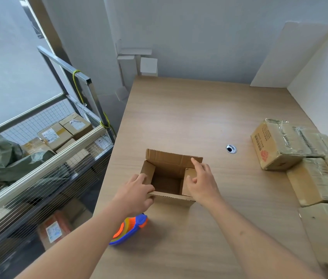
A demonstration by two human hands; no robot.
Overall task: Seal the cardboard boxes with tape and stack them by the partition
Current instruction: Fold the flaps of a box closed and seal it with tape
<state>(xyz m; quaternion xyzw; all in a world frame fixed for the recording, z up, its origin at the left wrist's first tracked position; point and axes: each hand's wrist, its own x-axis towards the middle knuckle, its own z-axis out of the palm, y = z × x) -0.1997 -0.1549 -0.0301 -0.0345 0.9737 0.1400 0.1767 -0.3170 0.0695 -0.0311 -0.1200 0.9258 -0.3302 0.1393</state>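
Two hands at an open box

Nearest, a bright tape holder [129,230] lies just in front of the open box [170,176] on the table [199,117]. Nothing shows inside the box. The left hand [136,193] grips its near left corner, fingers curled. The right hand [203,182] touches the right flap, fingers loose and spread. Taped boxes [299,158] sit right of the open box, by the white partition [320,77]. Left of it, a wire cart [44,172] holds parcels.

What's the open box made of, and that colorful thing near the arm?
The open box looks like brown corrugated cardboard: matte, with ridged cut edges along its flaps. The colorful thing, likely a tape dispenser, seems to be glossy plastic, judging by its bright orange and blue shine.
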